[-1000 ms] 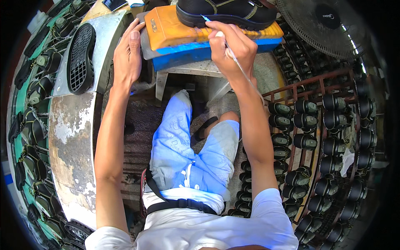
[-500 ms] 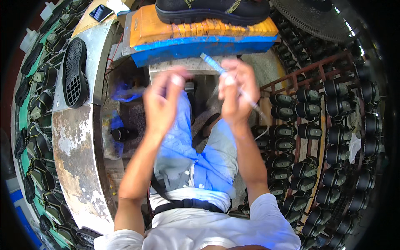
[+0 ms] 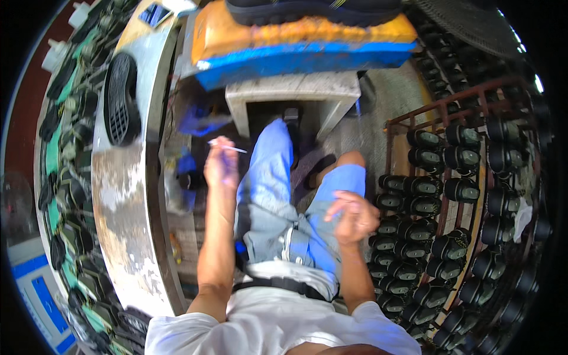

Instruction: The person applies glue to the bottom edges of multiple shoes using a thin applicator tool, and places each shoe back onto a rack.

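Note:
My left hand [image 3: 222,165] is raised beside my left knee, its fingers closed on a thin white stick [image 3: 238,149] that juts out to the right. What kind of stick it is I cannot make out. Over my right thigh hovers my right hand [image 3: 354,218], a little blurred, with fingers apart and nothing visible in them. Beyond my knees, a black shoe [image 3: 313,12] rests on an orange padded block [image 3: 302,34] with a blue front, cut off by the upper edge of the view.
A black shoe sole [image 3: 121,97] lies on the worn metal bench [image 3: 121,207] to my left, near a phone [image 3: 155,15]. A low stool [image 3: 293,89] stands under the block. Racks of black shoes [image 3: 461,189] fill the right; more shoe parts [image 3: 74,207] line the far left.
My hands have moved apart and toward me, the right one dropping over my thigh. The blue-and-white pen-like stick no longer shows in my right hand; a thin white stick shows in my left.

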Tool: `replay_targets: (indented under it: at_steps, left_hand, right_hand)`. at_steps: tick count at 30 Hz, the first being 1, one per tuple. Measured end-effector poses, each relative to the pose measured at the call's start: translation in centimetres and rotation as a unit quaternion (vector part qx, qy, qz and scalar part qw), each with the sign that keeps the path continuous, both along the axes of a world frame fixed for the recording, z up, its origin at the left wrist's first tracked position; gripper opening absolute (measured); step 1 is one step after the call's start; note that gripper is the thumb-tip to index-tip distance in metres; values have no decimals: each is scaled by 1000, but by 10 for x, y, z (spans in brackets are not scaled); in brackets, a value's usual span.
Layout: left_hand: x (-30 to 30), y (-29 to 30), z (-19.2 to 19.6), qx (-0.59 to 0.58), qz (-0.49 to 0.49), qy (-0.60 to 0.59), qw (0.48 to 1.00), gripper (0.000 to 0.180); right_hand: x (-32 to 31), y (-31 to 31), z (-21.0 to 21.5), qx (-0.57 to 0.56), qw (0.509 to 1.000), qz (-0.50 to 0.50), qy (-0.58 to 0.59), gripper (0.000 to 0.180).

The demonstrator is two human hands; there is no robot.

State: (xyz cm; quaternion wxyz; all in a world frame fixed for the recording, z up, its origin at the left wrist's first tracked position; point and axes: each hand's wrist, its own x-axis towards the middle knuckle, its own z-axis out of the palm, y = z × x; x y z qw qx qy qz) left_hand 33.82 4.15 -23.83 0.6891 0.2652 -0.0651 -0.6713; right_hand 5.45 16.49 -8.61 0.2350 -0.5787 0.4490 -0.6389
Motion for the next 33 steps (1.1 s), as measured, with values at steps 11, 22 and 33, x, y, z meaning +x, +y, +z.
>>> replay_targets:
  at_steps: [11, 22, 33]
  left_hand:
    - [-117, -24, -26, -116, 40, -727, 676, 11]
    - [-119, -51, 4, -166, -67, -833, 523, 10]
    - [-121, -64, 7, -179, -93, -806, 557, 10]
  right_hand:
    - [-168, -289, 182, 9, 1000, -15, 18, 34]
    - [-117, -607, 163, 30, 932, 57, 357, 24]
    - [-127, -578, 178, -81, 890, -105, 437, 22]
